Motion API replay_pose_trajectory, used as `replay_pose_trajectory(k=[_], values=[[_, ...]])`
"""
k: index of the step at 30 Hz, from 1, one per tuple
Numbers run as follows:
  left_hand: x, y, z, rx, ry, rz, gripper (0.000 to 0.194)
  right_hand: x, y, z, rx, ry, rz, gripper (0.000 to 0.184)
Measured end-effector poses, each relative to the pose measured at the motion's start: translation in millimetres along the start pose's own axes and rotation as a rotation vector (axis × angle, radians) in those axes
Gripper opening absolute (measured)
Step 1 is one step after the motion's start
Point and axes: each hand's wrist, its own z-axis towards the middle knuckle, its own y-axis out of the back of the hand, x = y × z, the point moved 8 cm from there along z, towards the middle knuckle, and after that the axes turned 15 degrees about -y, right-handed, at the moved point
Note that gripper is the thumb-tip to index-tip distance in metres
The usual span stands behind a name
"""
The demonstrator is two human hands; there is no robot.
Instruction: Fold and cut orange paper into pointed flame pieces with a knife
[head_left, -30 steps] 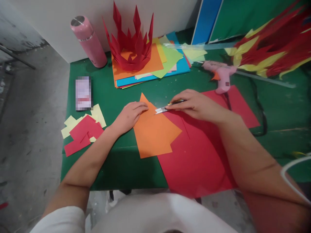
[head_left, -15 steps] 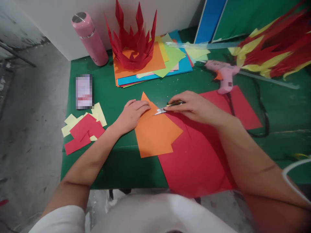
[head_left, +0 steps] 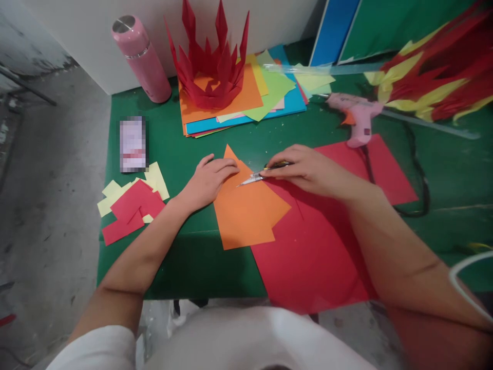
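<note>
My right hand (head_left: 298,167) grips a small pair of scissors (head_left: 252,178) with silver blades and a dark handle with some yellow. Their blades point left across the orange paper (head_left: 246,221), near its upper part. The fingers of my left hand (head_left: 210,180) press and hold that paper at its upper left edge. My left thumb is mostly hidden. The orange paper has a pointed top and a second corner sticking out to the right. It partly overlaps a large red sheet (head_left: 308,257) under my right forearm.
A red paper crown (head_left: 227,87) sits on a stack of coloured paper (head_left: 246,121) at the back. A pink bottle (head_left: 148,72), a phone (head_left: 133,144) and paper scraps (head_left: 134,203) lie to the left. The pink glue gun (head_left: 360,118) with its cord rests at the right.
The scissor blades have moved slightly left over the orange paper and look closer together. My left hand stays in place, and the view has shifted a little.
</note>
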Motion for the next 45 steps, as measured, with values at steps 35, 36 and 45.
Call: replay_pose_trajectory(k=[35, 36, 45], values=[[-4.7, -1.1, 2.5, -0.024, -0.076, -0.044, 0.042, 7.2, -2.8, -1.7, -0.011, -0.018, -0.017, 0.039], [-4.1, -1.2, 2.3, -0.027, -0.075, -0.046, 0.041, 7.9, -3.7, -1.1, -0.009, -0.017, -0.017, 0.040], [-3.4, 0.9, 0.9, -0.017, -0.038, -0.034, 0.042, 9.1, -4.9, -1.7, 0.006, -0.012, -0.005, 0.039]])
